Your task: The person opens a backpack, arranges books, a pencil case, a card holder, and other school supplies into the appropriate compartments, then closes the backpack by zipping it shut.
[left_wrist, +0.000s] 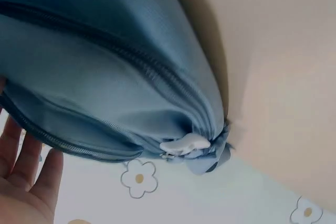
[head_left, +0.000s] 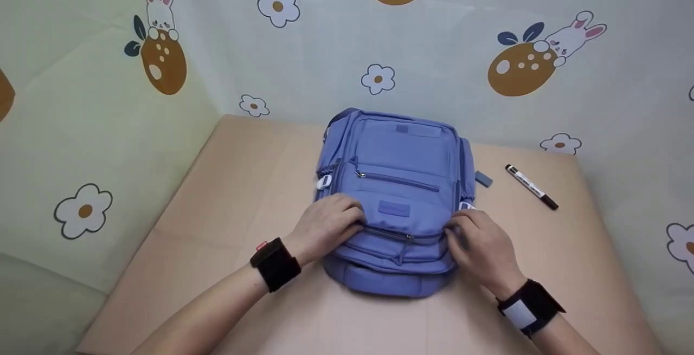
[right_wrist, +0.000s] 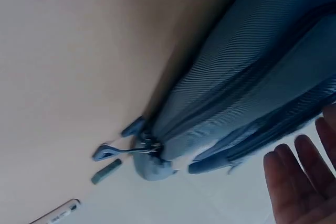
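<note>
A blue backpack [head_left: 404,154] lies front side up on the table. Its lower front pocket [head_left: 396,252] is unzipped, with a gap along the zipper. At the pocket's left edge, my left hand [head_left: 331,222] pinches the fabric; the left wrist view shows the fingers [left_wrist: 46,182] beside the zippered rim. My right hand [head_left: 482,244] holds the pocket's right edge between thumb and index finger. In the right wrist view its other fingers [right_wrist: 294,177] stand apart from the fabric, and the pinch itself is cut off by the frame's edge.
A black-and-white marker [head_left: 531,187] lies on the table [head_left: 227,192] to the right of the backpack. A small grey-blue tag [head_left: 483,179] sticks out by the bag's right side. Behind stands a pale cloth wall [head_left: 325,57] printed with rabbits and flowers.
</note>
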Demonstrator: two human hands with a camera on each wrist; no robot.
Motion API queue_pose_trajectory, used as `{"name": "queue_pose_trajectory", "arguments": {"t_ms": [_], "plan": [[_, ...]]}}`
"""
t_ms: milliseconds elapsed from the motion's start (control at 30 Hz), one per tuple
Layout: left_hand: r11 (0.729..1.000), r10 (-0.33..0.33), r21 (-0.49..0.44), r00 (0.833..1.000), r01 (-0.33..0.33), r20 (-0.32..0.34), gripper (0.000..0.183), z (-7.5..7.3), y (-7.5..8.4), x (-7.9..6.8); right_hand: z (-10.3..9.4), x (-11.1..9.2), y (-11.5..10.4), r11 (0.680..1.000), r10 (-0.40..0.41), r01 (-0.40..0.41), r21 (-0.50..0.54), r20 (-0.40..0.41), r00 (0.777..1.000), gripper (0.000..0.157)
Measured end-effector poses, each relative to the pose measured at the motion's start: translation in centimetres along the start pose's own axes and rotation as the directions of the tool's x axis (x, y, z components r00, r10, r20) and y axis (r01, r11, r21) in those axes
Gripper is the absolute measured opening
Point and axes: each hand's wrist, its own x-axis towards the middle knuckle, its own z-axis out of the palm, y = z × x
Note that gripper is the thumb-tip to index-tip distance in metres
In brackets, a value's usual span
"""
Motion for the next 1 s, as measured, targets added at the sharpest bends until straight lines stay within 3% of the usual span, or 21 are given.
{"name": "queue_pose_trajectory", "arguments": {"t_ms": [100, 267, 433, 667, 867, 1000], "plan": [[1.000, 0.003, 0.006, 1.000, -0.003, -0.024, 0.006, 0.1, 0.0, 0.0, -0.1, 0.8, -2.0, 1.000, -0.022, 0.021, -0.023, -0.048, 0.999, 0.011], [1.000, 0.003, 0.019, 0.998, -0.002, -0.055, 0.008, 0.0, 0.1, 0.0, 0.6, 1.8, -5.1, 0.998, -0.005, 0.006, -0.056, 0.029, 1.000, 0.029], [1.000, -0.011, 0.019, 0.999, 0.012, -0.036, 0.009, 0.1, 0.3, -0.1, 1.7, 2.5, -6.5, 0.988, 0.053, -0.038, -0.153, 0.100, 0.994, 0.040], [1.000, -0.024, 0.006, 0.999, 0.025, -0.029, 0.008, 0.2, 0.4, -0.1, 1.9, 2.3, -6.5, 0.987, 0.048, -0.028, -0.161, 0.121, 0.992, 0.035], [1.000, -0.017, 0.020, 0.999, 0.018, -0.030, 0.008, 0.3, 0.4, -0.2, 0.4, 1.6, -5.3, 0.988, 0.029, -0.003, -0.152, 0.169, 0.985, 0.029], [1.000, -0.009, 0.027, 0.999, 0.010, -0.041, 0.009, 0.2, 0.3, -0.3, -0.9, 0.9, -3.6, 0.982, 0.078, -0.042, -0.183, 0.191, 0.978, 0.025]]}}
